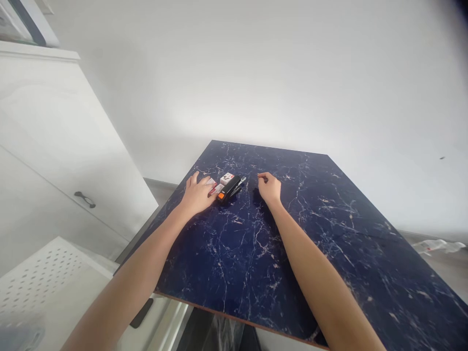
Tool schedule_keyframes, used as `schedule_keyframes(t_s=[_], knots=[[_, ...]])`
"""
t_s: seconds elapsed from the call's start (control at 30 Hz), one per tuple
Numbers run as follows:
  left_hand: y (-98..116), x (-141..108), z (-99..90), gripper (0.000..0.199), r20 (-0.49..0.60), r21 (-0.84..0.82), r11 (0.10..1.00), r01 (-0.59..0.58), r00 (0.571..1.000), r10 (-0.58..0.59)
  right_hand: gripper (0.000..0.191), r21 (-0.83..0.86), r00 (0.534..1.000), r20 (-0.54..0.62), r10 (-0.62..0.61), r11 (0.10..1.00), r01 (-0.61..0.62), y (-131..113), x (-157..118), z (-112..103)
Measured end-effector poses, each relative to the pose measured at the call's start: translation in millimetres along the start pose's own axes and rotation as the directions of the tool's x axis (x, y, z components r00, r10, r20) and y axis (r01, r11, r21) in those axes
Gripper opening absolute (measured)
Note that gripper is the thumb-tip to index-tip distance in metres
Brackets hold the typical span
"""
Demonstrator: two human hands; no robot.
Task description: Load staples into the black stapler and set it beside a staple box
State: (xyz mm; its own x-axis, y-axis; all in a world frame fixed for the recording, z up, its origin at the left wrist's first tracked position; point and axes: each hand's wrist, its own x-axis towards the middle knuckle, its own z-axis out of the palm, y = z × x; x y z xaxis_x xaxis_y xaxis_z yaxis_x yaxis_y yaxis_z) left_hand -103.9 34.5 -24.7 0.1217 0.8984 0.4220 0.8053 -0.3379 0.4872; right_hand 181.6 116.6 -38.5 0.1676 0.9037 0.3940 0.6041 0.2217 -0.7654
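A black stapler (pixel 229 189) with an orange end lies on the dark blue marbled table (pixel 234 253). Right behind it stands a small white box (pixel 227 179) with red print. Small red-and-white boxes (pixel 216 189) sit between the stapler and my left hand (pixel 199 195). That hand is spread, its thumb beside the stapler's orange end and its palm partly over the boxes; whether it presses on them is unclear. To the right of the stapler, apart from it, my right hand (pixel 269 187) has its fingers curled and pinched together. Anything between those fingertips is too small to see.
A white cabinet (pixel 66 146) with a dark handle (pixel 85 199) stands at the left. Below it is a white perforated surface (pixel 44 278), with a dark flat object (pixel 142 313) near the table's front edge. A white wall rises behind the table. Clear plastic (pixel 438 246) lies at the far right.
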Motion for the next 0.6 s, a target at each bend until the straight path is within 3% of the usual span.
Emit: schedule_keyframes(t_s=[0.1,0.2,0.3,0.47,0.6], knots=[[-4,1,-1.3,0.039,0.081,-0.052,0.999,-0.017,0.996,0.021,0.030,0.085,0.997,0.078,0.016,0.996,-0.022,4,3,5],[-2,1,-4.8,0.032,0.107,-0.079,0.996,-0.031,0.994,0.040,0.031,0.163,0.992,0.048,0.113,0.979,-0.120,13,6,9],[4,3,-9.1,0.025,-0.004,-0.074,0.997,-0.021,1.000,0.020,0.031,0.183,0.991,0.043,0.126,0.974,-0.132,18,7,9],[6,3,-9.5,0.023,-0.143,0.001,0.993,0.117,0.983,-0.116,0.028,0.149,0.993,0.062,0.099,0.983,-0.107,14,6,8],[7,-1,-2.9,0.043,-0.150,0.108,0.985,0.132,0.982,-0.116,0.028,0.133,0.992,0.080,0.101,0.985,-0.111,9,4,6]])
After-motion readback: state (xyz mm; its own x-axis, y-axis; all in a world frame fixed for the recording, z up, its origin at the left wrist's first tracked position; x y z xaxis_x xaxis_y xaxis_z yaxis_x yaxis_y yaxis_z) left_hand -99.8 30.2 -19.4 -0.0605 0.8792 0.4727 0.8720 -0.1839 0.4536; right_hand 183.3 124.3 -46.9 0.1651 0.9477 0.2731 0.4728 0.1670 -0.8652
